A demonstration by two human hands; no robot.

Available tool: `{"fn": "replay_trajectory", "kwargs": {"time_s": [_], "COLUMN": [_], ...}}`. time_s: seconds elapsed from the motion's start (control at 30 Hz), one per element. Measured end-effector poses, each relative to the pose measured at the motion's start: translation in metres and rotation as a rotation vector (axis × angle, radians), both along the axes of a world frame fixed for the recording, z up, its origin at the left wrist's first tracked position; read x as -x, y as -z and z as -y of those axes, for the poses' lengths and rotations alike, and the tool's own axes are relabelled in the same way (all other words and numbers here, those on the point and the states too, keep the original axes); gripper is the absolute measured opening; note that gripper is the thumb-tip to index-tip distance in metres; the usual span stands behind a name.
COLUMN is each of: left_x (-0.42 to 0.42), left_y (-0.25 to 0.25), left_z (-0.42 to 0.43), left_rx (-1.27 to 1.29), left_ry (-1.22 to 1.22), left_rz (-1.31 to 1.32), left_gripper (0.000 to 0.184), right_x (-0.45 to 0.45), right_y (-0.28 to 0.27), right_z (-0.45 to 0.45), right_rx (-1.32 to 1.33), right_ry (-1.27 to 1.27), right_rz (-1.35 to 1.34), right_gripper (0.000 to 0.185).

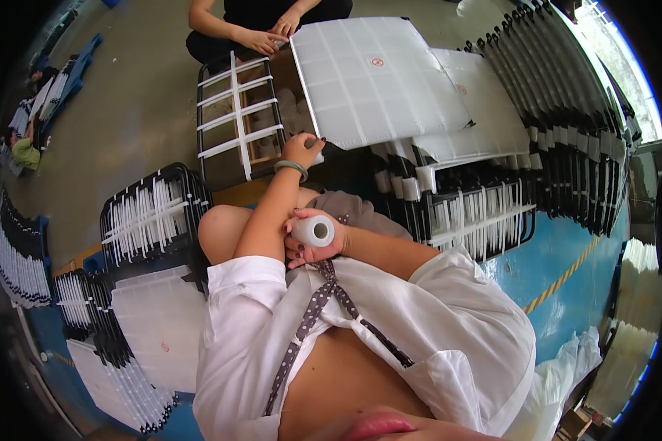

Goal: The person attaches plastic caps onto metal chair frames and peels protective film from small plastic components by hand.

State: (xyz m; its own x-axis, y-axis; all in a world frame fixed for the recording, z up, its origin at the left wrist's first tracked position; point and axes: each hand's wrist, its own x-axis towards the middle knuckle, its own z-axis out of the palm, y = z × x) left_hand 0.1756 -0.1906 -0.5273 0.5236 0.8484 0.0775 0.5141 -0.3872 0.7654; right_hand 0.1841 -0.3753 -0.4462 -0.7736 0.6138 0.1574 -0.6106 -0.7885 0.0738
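Observation:
My right hand [318, 239] is wrapped round a white roll [312, 231] with a hollow core, close to my chest. Farther out, my left hand [302, 151] has its fingers bent together at the near corner of a white translucent panel [375, 81]; what they grip, if anything, is too small to name. Left of the panel lies a black frame crossed by white straps [237, 114]. Across from me, a person's two hands [272, 33] are at the far corner of the panel, apart from mine.
Stacked black frames with white panels [559, 95] stand at the right. Strapped bundles [151, 217] and white panels [162, 323] lie at the left. A strapped bundle [485, 213] sits under the panels. A clear plastic bag [566, 375] is at lower right.

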Motion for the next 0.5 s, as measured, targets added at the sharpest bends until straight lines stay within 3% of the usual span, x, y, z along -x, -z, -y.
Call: {"fn": "replay_trajectory", "kwargs": {"time_s": [0.5], "left_x": [0.001], "left_y": [-0.001], "left_z": [0.001], "left_rx": [-0.005], "left_ry": [-0.045], "left_rz": [0.046], "left_gripper": [0.023], "right_x": [0.001], "right_y": [-0.004], "right_z": [0.001], "right_rx": [0.013], "right_ry": [0.006], "right_rz": [0.011], "right_gripper": [0.043]}}
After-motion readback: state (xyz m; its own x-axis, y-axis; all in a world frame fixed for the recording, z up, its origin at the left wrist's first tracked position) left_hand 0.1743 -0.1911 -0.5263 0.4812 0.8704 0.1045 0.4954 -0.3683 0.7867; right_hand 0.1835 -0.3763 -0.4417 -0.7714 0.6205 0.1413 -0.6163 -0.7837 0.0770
